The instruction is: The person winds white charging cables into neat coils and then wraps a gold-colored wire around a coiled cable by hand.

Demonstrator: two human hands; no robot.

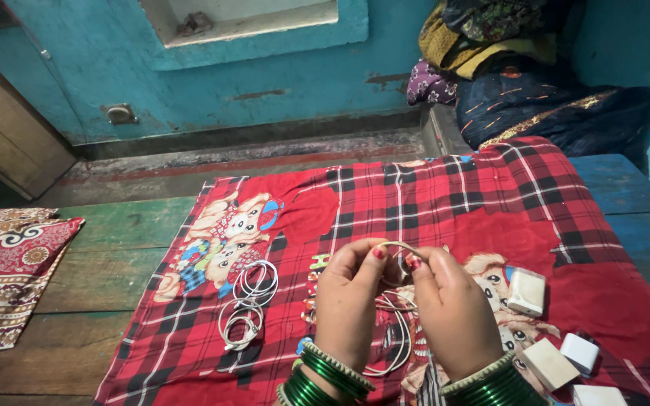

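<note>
Pinching a white cable (394, 246) between my left hand (349, 299) and right hand (451, 310); I judge slack loops below may tangle if grip slips.

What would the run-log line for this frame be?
left hand: pinches white cable | right hand: pinches same cable | coiled cables: left on red plaid cloth | white chargers: right

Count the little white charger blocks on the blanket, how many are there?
4, all on the right of the red checked blanket: one upper, two lower, one at the bottom edge. More may lie out of view.
</note>
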